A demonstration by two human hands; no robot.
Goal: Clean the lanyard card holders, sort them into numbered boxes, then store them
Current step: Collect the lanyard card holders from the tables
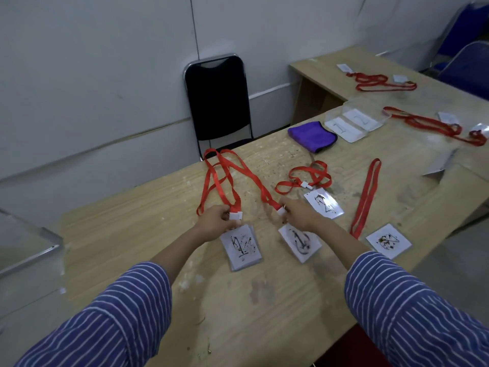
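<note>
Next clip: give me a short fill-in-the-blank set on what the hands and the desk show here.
1. The left hand pinches the white clip of a lanyard whose strap is ____ in colour.
2. The folded cloth beside the clear boxes is ____.
3. The papers in the boxes read 1 and ____.
4. The chair behind the desk is ____.

Missing words: red; purple; 2; black
</note>
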